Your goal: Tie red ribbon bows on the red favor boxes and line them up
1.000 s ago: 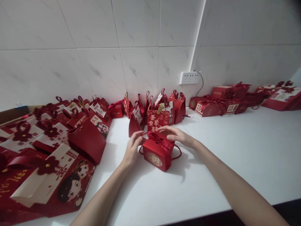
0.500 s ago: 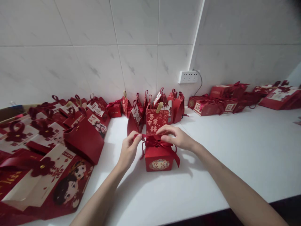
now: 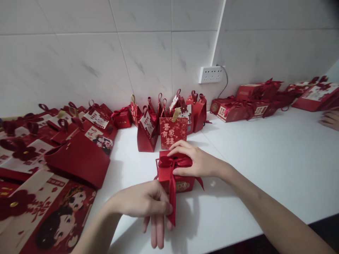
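Observation:
A small red gift box (image 3: 164, 179) stands on the white table in front of me, a dark red satin ribbon (image 3: 166, 162) tied over its top in a bow. My right hand (image 3: 194, 160) rests on the box lid from the right, fingers and thumb closed around the bow's right loop. Below and left of the box is my left hand (image 3: 148, 203). Its thumb and forefinger pinch one long ribbon tail (image 3: 172, 190) that hangs down the box's front, while the other fingers point downward. Just behind stands a patterned red box with gold characters (image 3: 173, 132).
Red gift bags (image 3: 76, 158) crowd the left side. Several upright bags (image 3: 147, 130) stand near the tiled wall. Ribboned red boxes (image 3: 234, 111) lie at the back right, below a power strip (image 3: 210, 74). Another person's hand (image 3: 331, 119) shows at the right edge.
My left hand has come from the box's left side down to its front, drawing a ribbon tail with it. My right hand stays at the bow. Another hand has appeared at right.

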Available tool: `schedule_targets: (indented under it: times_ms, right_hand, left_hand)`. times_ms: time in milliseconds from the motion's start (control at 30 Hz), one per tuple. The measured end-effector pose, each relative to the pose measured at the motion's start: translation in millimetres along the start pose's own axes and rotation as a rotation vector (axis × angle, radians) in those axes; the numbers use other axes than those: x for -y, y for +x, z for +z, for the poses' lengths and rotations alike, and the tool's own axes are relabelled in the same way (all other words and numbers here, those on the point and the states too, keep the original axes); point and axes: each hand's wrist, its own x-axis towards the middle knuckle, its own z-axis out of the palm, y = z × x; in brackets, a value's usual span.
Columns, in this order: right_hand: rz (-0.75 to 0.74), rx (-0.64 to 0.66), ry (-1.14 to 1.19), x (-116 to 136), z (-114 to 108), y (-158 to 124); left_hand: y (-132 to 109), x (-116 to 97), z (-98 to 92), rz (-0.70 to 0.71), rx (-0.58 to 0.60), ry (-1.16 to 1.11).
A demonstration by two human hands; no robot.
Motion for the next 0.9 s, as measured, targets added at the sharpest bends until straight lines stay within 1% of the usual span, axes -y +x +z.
schedule_targets:
  times_ms: [67,133,300,367,433,467,533,567,633,667,700,733,767,833,867,900]
  right_hand:
    - [-0.006,0.002,-0.003,0.8,0.0,-0.5]
    - [-0.021,0.0,-0.006,0.4,-0.3,-0.6]
    - [-0.058,0.019,0.049,-7.7,-4.3,1.3]
    - [-0.063,-0.028,0.119,-12.9,-6.5,3.1]
    - [-0.036,-0.13,0.175,-17.7,-8.8,5.2]
    - [-0.013,-0.188,0.192,-19.8,-10.1,6.0]
    - [0.03,-0.282,0.199,-22.2,-13.5,6.6]
    - [0.051,-0.305,0.191,-22.4,-15.8,6.1]
    - [0.118,-0.307,0.144,-20.2,-21.9,3.1]
    - [0.172,-0.27,0.107,-17.7,-25.6,0.6]
    - [0.237,-0.202,0.069,-14.4,-29.5,-2.3]
    - [0.307,-0.109,0.04,-10.7,-33.2,-5.5]
    - [0.371,-0.003,0.023,-6.6,-36.5,-8.5]
    - [0.466,0.193,0.019,0.8,-40.6,-13.4]
    - [0.488,0.261,0.021,3.4,-41.2,-14.7]
    - [0.497,0.303,0.015,5.1,-40.8,-15.2]
  left_hand:
    - [3.8,1.3,-1.2,-0.06,0.007,0.04]
    - [6.6,4.0,-2.4,-0.101,-0.02,0.066]
    - [11.0,10.6,-2.1,-0.166,-0.057,0.167]
    - [11.4,12.6,-1.5,-0.224,-0.078,0.185]
    - [10.0,15.6,-3.8,-0.283,-0.107,0.198]
    - [8.4,17.8,-6.7,-0.286,-0.136,0.205]
    - [4.3,23.0,-16.3,-0.253,-0.255,0.211]
    - [2.2,25.6,-22.2,-0.232,-0.359,0.203]
    - [-0.6,28.8,-33.5,-0.185,-0.659,0.157]
    - [-1.0,29.0,-37.5,-0.159,-0.824,0.126]
    - [-0.7,28.0,-39.8,-0.12,-0.968,0.094]
    - [0.5,26.0,-40.2,-0.063,-1.066,0.062]
    - [2.3,23.4,-38.8,0.006,-1.108,0.031]
    - [7.7,17.6,-31.6,0.159,-1.086,-0.01]
    - [11.0,15.1,-26.9,0.227,-1.07,-0.012]
    - [14.6,13.4,-22.2,0.278,-1.073,-0.003]
